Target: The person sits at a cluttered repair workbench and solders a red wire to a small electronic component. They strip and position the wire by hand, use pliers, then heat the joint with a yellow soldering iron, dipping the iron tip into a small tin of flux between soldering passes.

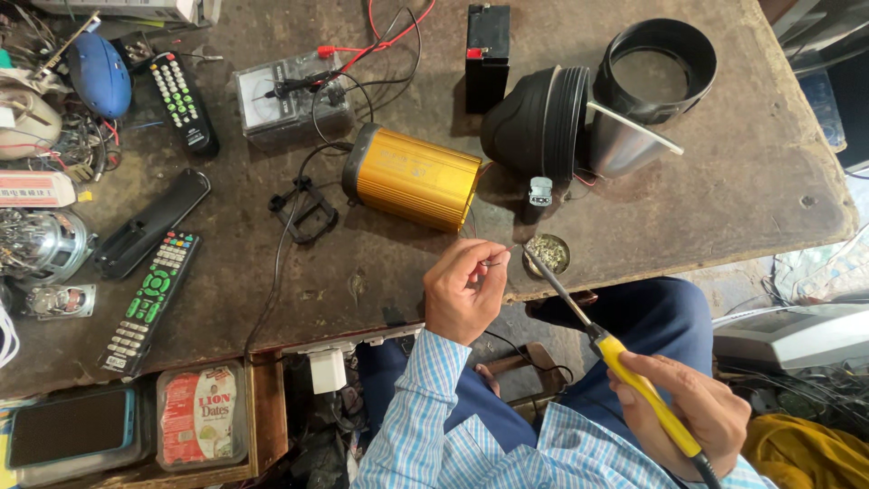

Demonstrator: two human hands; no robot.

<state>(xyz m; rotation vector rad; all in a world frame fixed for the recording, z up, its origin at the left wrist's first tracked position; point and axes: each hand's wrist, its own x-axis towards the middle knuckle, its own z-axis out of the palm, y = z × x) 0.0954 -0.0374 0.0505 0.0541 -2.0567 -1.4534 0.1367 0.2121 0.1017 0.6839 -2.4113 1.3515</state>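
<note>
The worn dark brown wooden workbench (pixel 688 208) fills most of the view and carries all parts listed below. A large black ribbed plastic lamp housing (pixel 534 122) lies on its side at upper centre. Just beside it on the right, a black ring-shaped bezel (pixel 656 68) sits on a silver metal cylinder (pixel 620 149). A gold-coloured ribbed metal box with black end caps (pixel 415 177) lies tilted at centre, with black cable running from its left end. Above it stand a clear-cased analogue meter (pixel 290 104) with red and black leads, and a small black rectangular battery (pixel 487 54). At far left lie a black remote control with white keys (pixel 184 101), a black remote control with green keys (pixel 149 299) and a blue oval plastic object (pixel 98 74).

The left hand (pixel 463 290) is positioned at the near edge of the workbench. Its thumb and forefinger are pinched narrow on a thin wire (pixel 500 261), which extends to the right from the fingertips.

The right hand (pixel 692 412) is positioned lower right, over the lap, well apart from the left hand. Its fingers are wrapped around the yellow handle of a soldering iron (pixel 634 376). The slim metal shaft points up and to the left. The tip meets the free end of the thin wire, just beside a small round metal tin (pixel 549 254) at the edge of the workbench. Contact between tip and tin cannot be determined.
</note>
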